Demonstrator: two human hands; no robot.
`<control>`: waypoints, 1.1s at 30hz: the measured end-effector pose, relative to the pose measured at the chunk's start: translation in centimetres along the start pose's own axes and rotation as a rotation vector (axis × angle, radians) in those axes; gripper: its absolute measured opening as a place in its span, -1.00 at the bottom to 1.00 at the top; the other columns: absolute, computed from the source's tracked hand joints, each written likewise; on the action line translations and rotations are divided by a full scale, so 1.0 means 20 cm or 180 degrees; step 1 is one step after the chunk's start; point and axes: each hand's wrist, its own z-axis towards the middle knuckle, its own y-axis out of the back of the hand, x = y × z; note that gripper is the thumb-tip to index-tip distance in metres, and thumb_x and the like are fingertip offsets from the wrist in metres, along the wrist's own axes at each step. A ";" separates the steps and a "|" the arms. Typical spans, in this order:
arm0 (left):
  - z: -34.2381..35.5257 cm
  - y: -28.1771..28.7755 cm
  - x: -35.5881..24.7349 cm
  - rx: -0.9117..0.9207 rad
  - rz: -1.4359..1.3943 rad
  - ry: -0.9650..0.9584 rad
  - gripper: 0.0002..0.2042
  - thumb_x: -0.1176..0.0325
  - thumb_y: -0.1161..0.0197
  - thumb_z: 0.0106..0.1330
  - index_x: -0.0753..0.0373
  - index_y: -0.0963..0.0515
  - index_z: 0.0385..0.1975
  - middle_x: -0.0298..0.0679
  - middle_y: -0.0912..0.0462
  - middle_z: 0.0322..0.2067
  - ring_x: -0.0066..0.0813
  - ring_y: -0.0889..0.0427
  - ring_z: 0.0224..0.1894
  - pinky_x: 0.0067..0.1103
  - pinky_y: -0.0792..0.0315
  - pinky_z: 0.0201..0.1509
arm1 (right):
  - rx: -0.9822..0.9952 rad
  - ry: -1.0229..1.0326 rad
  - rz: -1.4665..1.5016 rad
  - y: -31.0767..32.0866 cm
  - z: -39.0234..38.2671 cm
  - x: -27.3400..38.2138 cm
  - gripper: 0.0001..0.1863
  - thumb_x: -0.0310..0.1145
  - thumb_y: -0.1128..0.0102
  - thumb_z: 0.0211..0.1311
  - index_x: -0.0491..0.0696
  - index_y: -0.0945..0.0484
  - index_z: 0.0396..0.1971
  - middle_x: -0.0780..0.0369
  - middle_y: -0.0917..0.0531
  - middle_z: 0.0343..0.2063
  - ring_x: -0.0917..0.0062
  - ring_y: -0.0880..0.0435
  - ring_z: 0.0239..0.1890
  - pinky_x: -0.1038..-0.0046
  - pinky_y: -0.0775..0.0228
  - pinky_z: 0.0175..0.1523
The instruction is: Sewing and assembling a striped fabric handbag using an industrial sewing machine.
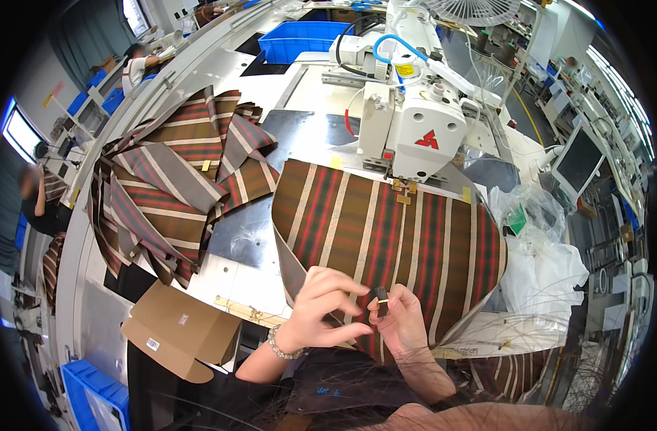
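Note:
My right hand pinches a small dark piece with a gold-coloured band between thumb and fingertips; its exact kind is too small to make out. Just left of it, my left hand is open, its fingers curved and apart from the thumb, a beaded bracelet on the wrist. Both hands are over the near edge of a brown fabric panel with red, green and cream stripes. The panel's far edge lies under the head of a white sewing machine, beside a small brass-coloured clamp.
A heap of striped fabric pieces lies left on the table. An open cardboard box and a blue crate are at the near left; a blue bin stands behind. Clear plastic bags and a monitor are at right.

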 end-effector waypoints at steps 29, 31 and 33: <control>0.13 -0.06 -0.02 0.0101 0.0400 0.0008 -0.84 0.48 -0.36 0.02 0.19 -0.53 -0.40 -0.37 -0.51 -0.43 -0.40 -0.48 -0.35 -0.53 -0.27 -0.24 | -0.0140 0.0749 -0.0477 0.01 -0.02 0.01 -0.84 -0.59 -0.24 0.13 -0.21 -0.53 -0.27 0.07 -0.67 -0.38 0.40 -0.68 -0.36 0.43 -0.55 -0.25; 0.13 -0.06 -0.02 0.0134 0.0384 -0.0009 -0.84 0.48 -0.35 0.03 0.19 -0.53 -0.40 -0.37 -0.51 -0.44 -0.39 -0.48 -0.35 -0.53 -0.27 -0.24 | -0.0145 0.0781 -0.0552 0.01 -0.03 0.01 -0.85 -0.59 -0.25 0.12 -0.21 -0.54 -0.28 0.08 -0.66 -0.38 0.40 -0.68 -0.36 0.43 -0.56 -0.25; 0.13 -0.06 -0.02 0.0166 0.0377 -0.0023 -0.84 0.48 -0.35 0.03 0.18 -0.53 -0.40 -0.37 -0.49 -0.45 -0.39 -0.47 -0.35 -0.53 -0.26 -0.24 | -0.0153 0.0839 -0.0646 0.01 -0.03 0.01 -0.85 -0.59 -0.26 0.12 -0.22 -0.54 -0.29 0.10 -0.66 -0.38 0.42 -0.68 -0.35 0.43 -0.57 -0.24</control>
